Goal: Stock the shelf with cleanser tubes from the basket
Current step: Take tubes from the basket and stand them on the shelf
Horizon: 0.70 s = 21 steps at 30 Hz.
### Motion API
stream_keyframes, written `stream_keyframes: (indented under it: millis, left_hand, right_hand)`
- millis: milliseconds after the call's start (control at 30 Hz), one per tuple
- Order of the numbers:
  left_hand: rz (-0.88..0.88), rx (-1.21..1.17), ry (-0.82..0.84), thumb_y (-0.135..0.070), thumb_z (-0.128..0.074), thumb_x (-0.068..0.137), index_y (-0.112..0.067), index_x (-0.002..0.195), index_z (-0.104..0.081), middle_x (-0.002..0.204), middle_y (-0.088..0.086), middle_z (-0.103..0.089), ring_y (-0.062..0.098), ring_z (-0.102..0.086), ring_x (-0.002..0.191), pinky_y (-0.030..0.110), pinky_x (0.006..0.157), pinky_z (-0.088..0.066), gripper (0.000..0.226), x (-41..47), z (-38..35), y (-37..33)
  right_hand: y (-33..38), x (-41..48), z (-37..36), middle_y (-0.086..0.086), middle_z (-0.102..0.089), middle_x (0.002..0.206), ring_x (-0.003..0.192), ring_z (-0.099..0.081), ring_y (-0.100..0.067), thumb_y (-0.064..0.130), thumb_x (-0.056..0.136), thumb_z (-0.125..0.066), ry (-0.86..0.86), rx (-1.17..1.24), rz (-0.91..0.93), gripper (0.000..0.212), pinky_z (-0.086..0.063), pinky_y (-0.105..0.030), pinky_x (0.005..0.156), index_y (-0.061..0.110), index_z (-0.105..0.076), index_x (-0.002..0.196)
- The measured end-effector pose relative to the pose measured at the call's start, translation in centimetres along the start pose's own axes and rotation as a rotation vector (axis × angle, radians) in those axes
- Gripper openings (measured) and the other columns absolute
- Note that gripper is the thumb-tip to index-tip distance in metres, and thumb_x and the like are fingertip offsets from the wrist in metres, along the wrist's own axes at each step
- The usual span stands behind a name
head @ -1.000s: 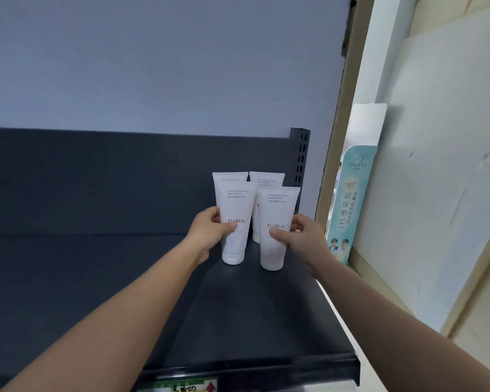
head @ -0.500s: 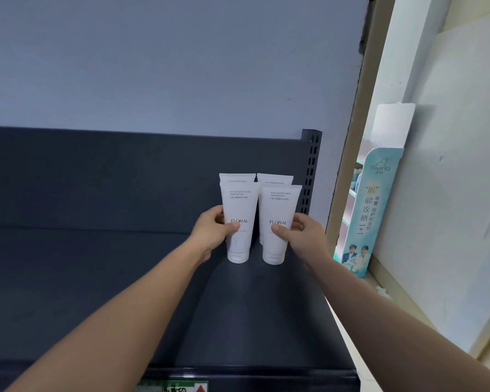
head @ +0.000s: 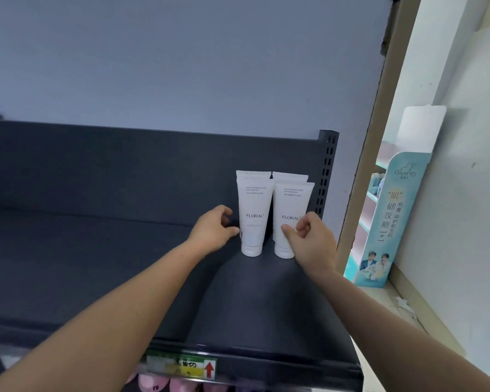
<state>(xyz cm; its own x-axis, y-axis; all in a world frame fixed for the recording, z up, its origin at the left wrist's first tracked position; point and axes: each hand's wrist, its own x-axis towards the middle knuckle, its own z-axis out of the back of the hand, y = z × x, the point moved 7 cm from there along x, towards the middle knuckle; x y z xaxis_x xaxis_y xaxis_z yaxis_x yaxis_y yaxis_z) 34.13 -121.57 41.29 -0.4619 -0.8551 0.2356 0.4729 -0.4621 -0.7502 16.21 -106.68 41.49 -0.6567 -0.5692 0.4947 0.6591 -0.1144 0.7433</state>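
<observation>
My left hand [head: 214, 232] sits just left of the front left tube [head: 252, 219]. Its fingers are loosely curled around nothing and the thumb tip is at the tube's side; I can't tell if it touches. My right hand [head: 313, 240] hangs in front of the front right tube [head: 289, 205], also loosely curled and gripping nothing.

Both tubes stand cap-down with the labels facing me. The back pair [head: 289, 176] stands right behind them, only the crimped tops showing. I judge the caps give the steadiest footing, and facing the print outward suits a shopper.

The four are tucked into the far right corner of the shelf [head: 96, 264], close to the back panel [head: 125, 171] and just beside the slotted upright [head: 327, 171]. That post closes off the right side, so I reckon the next tubes go to the left or in front.

There is plenty of bare shelf to the left, and more towards the front lip with its price strip [head: 181, 366]. The basket isn't in view.
</observation>
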Motion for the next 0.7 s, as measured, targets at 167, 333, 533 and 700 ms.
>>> stream_keyframes:
  millis: [167,333,533,700]
  left_hand:
    - [-0.024,0.312,-0.007,-0.026,-0.066,0.088,-0.016,0.132,-0.052,0.128,0.004,-0.057,0.019,-0.054,0.116,0.032,0.099,-0.045,0.047,-2.1,2.9,1.1]
    - [0.03,0.613,-0.057,-0.03,-0.059,0.093,-0.014,0.137,-0.048,0.135,0.006,-0.051,0.025,-0.05,0.123,0.039,0.101,-0.043,0.048,-5.8,6.9,2.6]
    - [0.141,0.858,-0.137,-0.032,-0.058,0.092,-0.009,0.126,-0.053,0.121,0.009,-0.054,0.029,-0.054,0.112,0.042,0.092,-0.048,0.041,-11.5,12.8,5.1]
    - [0.281,0.978,-0.185,-0.033,-0.056,0.093,-0.009,0.127,-0.052,0.125,0.009,-0.053,0.031,-0.053,0.114,0.044,0.091,-0.048,0.042,-16.8,17.9,7.1]
  right_hand:
    - [3.6,-1.8,-2.2,0.009,-0.059,0.073,0.074,-0.056,-0.013,0.031,0.088,-0.062,0.218,-0.17,0.194,0.01,-0.043,-0.029,0.065,0.022,-0.057,0.086]
    - [6.6,-3.9,-6.0,0.007,-0.065,0.095,0.093,-0.06,-0.017,0.027,0.089,-0.058,0.418,-0.249,0.33,0.021,-0.048,-0.031,0.077,0.023,-0.06,0.109]
    - [10.8,-7.7,-10.6,-0.001,-0.065,0.114,0.109,-0.059,-0.022,0.03,0.089,-0.059,0.606,-0.32,0.49,0.036,-0.048,-0.032,0.086,0.021,-0.058,0.124]
    - [15.7,-11.4,-13.9,0.001,-0.063,0.122,0.112,-0.058,-0.022,0.035,0.088,-0.061,0.69,-0.281,0.62,0.036,-0.049,-0.033,0.085,0.022,-0.059,0.122]
